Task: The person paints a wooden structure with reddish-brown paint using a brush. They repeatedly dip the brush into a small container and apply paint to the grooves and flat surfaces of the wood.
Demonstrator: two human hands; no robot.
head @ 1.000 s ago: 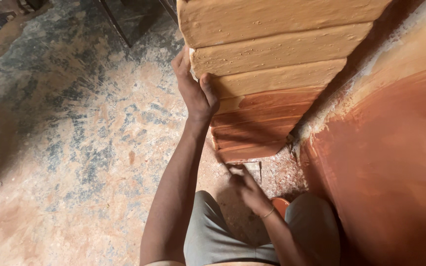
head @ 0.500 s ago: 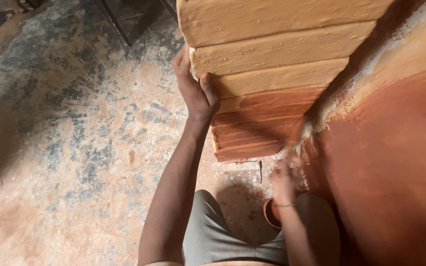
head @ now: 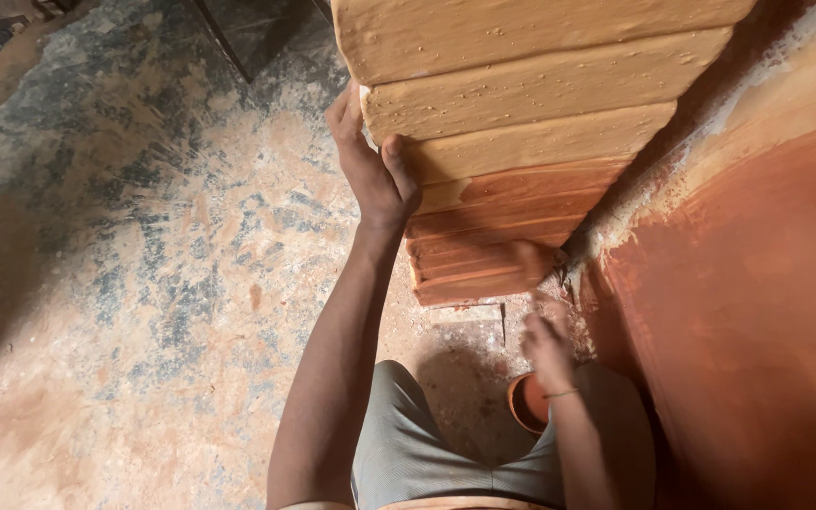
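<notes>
Left hand clamped on the left edge of the stepped moulding, thumb on its face, fingers wrapped behind the corner: a firm bracing grip at mid-height of the stack. Right hand low, near the foot of the moulding, blurred in motion; closure of the fingers and any tool held cannot be told. Small round red-brown bowl just beside the right wrist, on the floor, close against the grey shorts.

Hazards, as judged:
- Lower steps darker red, apparently freshly coated, upper steps pale. Left thumb close to the boundary of the two colours; slipping downward likely to smear the coat.
- Bowl within reach of wrist and knee; likely to tip on any backward sweep of the right arm.
- Red wall immediately right of the working hand; elbow contact probable, marking the surface.

Clearance:
- Tight corner between moulding foot and wall; little room for the right hand.
- Open mottled floor to the left, well apart from both hands.
- Top of moulding cut off by the upper frame edge.
</notes>
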